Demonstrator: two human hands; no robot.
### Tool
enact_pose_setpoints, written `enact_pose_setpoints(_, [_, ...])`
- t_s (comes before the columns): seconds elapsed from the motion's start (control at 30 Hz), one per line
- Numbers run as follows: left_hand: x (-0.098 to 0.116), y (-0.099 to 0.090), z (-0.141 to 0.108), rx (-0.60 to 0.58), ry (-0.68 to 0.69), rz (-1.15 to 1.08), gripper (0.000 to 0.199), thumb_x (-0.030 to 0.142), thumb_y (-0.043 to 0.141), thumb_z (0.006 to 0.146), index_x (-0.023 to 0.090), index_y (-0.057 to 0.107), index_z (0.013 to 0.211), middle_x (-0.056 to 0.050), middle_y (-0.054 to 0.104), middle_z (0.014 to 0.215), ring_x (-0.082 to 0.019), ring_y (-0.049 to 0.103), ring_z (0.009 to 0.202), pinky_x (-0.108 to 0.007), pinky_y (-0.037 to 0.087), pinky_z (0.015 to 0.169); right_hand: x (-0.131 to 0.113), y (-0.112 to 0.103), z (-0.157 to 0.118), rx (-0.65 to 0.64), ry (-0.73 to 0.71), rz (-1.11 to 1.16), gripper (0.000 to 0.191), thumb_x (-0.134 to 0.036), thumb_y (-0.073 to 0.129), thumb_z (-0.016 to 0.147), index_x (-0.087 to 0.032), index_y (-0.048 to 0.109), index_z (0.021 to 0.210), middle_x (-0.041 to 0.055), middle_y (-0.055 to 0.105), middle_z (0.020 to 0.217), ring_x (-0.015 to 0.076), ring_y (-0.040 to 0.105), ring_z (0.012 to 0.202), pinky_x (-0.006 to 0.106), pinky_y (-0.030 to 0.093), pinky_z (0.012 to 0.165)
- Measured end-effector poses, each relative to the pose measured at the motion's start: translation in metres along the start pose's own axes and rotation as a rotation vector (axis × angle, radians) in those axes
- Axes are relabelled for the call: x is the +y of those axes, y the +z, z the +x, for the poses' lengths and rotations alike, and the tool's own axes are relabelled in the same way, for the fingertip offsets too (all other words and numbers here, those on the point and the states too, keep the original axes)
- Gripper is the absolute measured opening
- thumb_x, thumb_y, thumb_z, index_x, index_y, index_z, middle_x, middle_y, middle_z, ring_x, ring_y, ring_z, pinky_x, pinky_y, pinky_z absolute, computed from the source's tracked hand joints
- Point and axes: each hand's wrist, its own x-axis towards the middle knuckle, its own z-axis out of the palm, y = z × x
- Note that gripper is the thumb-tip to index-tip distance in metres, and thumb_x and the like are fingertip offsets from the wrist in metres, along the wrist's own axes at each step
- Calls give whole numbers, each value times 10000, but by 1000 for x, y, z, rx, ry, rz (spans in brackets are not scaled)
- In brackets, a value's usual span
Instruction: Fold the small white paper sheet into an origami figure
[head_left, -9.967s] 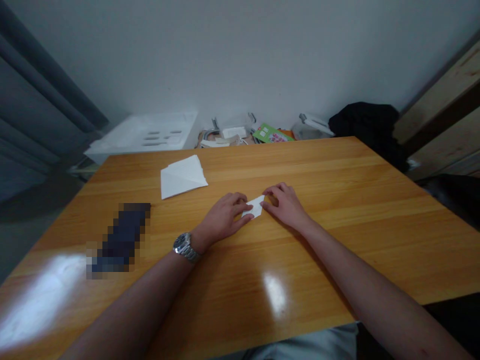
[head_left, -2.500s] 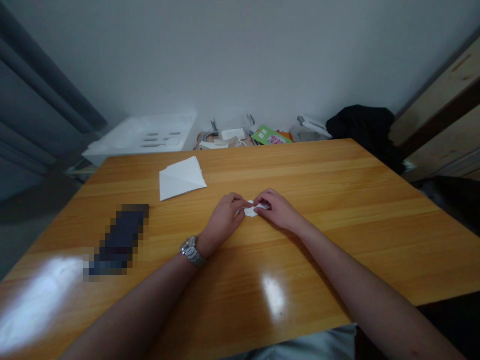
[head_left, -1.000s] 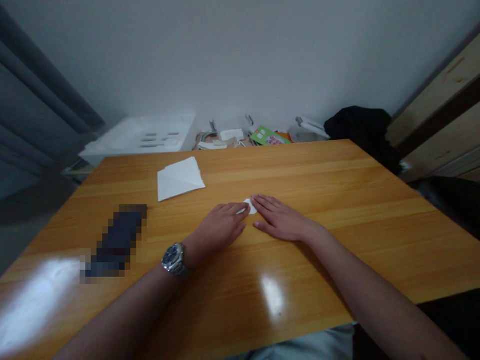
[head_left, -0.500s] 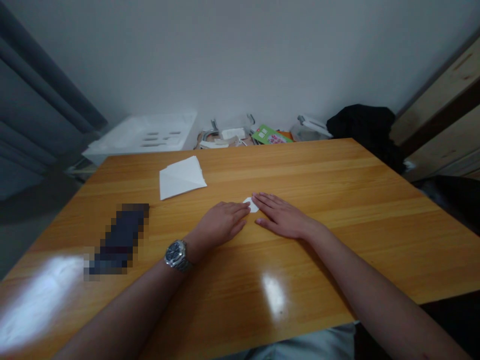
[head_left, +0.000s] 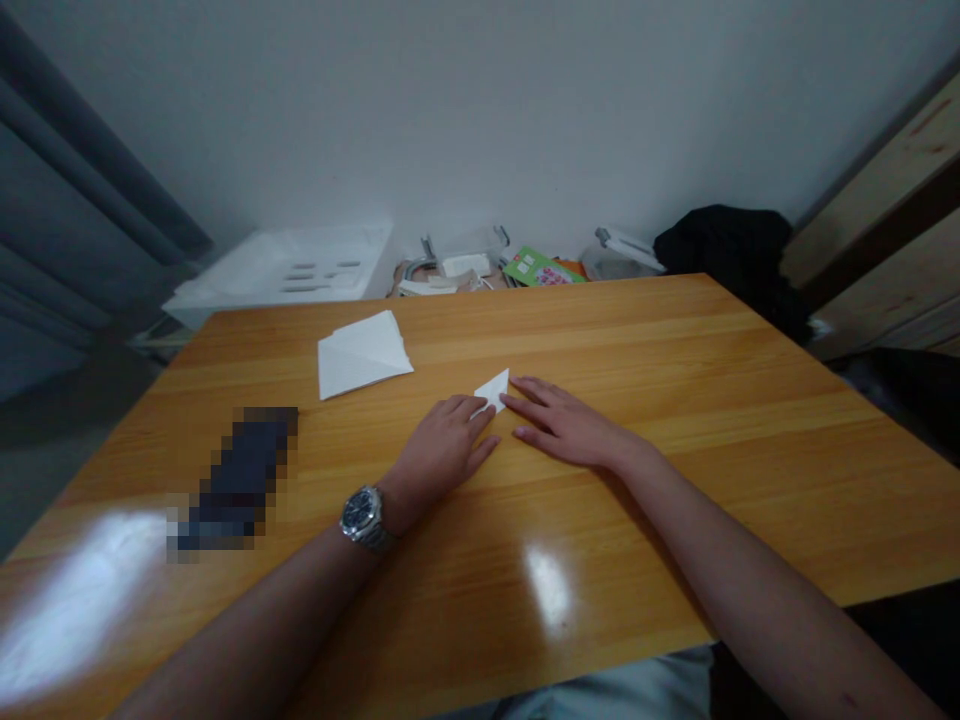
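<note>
A small folded piece of white paper (head_left: 495, 387) lies flat on the wooden table, its upper right corner pointed. The fingertips of my left hand (head_left: 448, 440) rest on its lower left part and cover some of it. That hand is palm down with its thumb apart from the fingers, and a metal watch (head_left: 363, 512) is on the wrist. My right hand (head_left: 564, 425) lies palm down with spread fingers, the tips touching or close to the paper's right edge. Neither hand grips anything.
A stack of white paper sheets (head_left: 364, 355) lies at the back left of the table (head_left: 637, 570). A dark pixelated object (head_left: 244, 480) is on the left. Beyond the far edge are a white foam tray (head_left: 262, 270), a green booklet (head_left: 540, 268) and a black cloth (head_left: 724, 255).
More of the small paper shows now, turned with a corner pointing up and right. My right fingers have spread and drawn off it a little; my left hand has shifted slightly on it.
</note>
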Motion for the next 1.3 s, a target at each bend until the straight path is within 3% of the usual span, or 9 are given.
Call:
enact_pose_setpoints(0.23, [-5,7,-1,10,5,-80,424,406,489,1025,141,608,1334,-132,609,1391,-278,570,1262,-441,451,1108,1,0,1,4,2,-3,588,-525,418,1033,-228,430,1540,130,379,1615,285,343,1499,511,292,1231])
enact_pose_setpoints(0.67, [-1,-6,1,-65,124,-76,515,503,477,1013,163,584,1384,-108,611,1383,-283,589,1168,-439,492,1034,7,-1,2,5,0,69,556,-497,435,1034,-258,437,1536,103,356,1627,271,349,1498,515,309,1224])
enact_pose_setpoints(0.87, [-4,-6,1,-53,145,-105,505,510,503,1002,181,598,1372,-115,607,1382,-284,553,1270,-447,424,1125,7,-4,2,-7,5,23,567,-489,433,1035,-216,446,1532,125,351,1626,269,342,1501,487,294,1236])
enact_pose_setpoints(1.1, [-6,-5,0,-106,148,-122,558,544,482,1001,175,564,1412,-124,561,1437,-285,537,1304,-424,438,1130,5,-1,3,16,28,-19,559,-500,398,1044,-280,396,1558,63,317,1650,269,314,1513,494,292,1239])
enact_pose_setpoints(1.3, [-4,-6,0,-108,149,-122,555,549,485,998,208,546,1431,-125,546,1451,-289,523,1320,-437,444,1122,1,4,5,37,66,-56,546,-512,347,1053,-292,414,1549,78,369,1627,292,350,1488,535,316,1216])
